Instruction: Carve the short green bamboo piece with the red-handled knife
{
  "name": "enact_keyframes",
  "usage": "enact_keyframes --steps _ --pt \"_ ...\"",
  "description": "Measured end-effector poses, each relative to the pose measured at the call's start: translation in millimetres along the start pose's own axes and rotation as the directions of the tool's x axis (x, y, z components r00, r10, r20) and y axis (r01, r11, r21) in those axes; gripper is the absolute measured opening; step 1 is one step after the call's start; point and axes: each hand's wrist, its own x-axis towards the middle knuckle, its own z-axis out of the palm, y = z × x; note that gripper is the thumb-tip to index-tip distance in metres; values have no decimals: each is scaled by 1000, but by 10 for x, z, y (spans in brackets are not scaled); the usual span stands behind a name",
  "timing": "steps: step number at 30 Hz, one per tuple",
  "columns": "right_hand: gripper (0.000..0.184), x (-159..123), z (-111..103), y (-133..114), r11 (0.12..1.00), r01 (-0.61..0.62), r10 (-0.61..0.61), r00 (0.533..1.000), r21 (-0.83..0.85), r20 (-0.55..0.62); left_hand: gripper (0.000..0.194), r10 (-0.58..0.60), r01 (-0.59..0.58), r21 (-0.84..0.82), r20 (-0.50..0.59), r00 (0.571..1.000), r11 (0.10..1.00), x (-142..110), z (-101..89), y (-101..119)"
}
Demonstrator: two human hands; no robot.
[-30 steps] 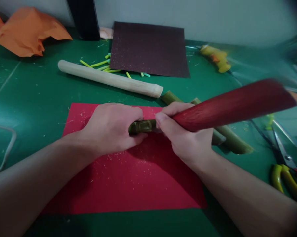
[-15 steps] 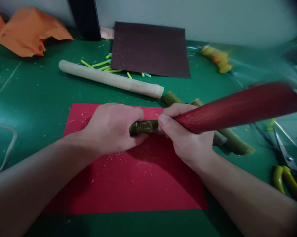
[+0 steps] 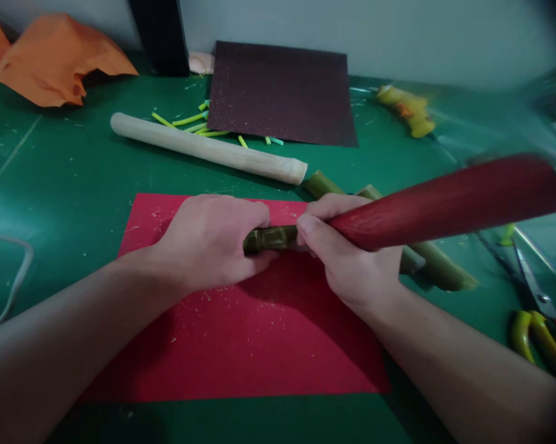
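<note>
In the middle of the head view, my left hand [image 3: 213,240] is closed around a short green bamboo piece [image 3: 273,238] with a ringed joint; part of the piece is hidden in the fist. Close against its right end, my right hand [image 3: 352,253] grips a red-handled tool [image 3: 449,200]. The thick handle slants up to the right, and the tool's working end is mostly covered by my fingers. Both hands are over a red sheet [image 3: 259,345] sprinkled with fine pale shavings.
Behind the hands lie a pale peeled bamboo stick [image 3: 208,148], a dark brown sheet [image 3: 282,92] and yellow-green bits [image 3: 188,119]. To the right are green bamboo pieces [image 3: 439,265], yellow-handled scissors [image 3: 530,333] and a yellow-handled tool [image 3: 407,111]. Crumpled orange paper [image 3: 58,58] sits back left.
Almost nothing differs. Both hands keep the same hold, with the bamboo piece and the red handle shifted only very slightly to the right.
</note>
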Motion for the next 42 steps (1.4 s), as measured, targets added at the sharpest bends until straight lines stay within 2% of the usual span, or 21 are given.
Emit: enact_keyframes --steps 3,9,19,24,27,36,42 --pt "27 -9 6 0 1000 18 -17 1000 -22 11 25 8 -8 14 -6 1000 1000 3 6 -1" --pt "22 19 9 -21 1000 -1 -1 997 -25 -71 23 19 -19 8 -8 1000 1000 -11 14 -28" --pt "27 -2 -2 -5 999 29 -29 999 -13 41 23 11 -11 2 -12 1000 1000 -17 19 -11" --pt "22 -3 8 -4 999 34 -34 998 -6 -46 23 22 -23 -20 -20 1000 1000 -24 32 -32" --pt "21 18 7 5 1000 -7 7 997 4 -75 22 32 -32 -12 -24 999 999 -27 35 -39" --pt "24 27 7 12 1000 17 -16 999 20 -33 22 17 -17 -22 -19 1000 1000 -28 22 -36" --pt "23 30 -5 -6 999 17 -18 1000 -49 -18 23 23 -23 -33 -8 1000 999 -30 13 -34"
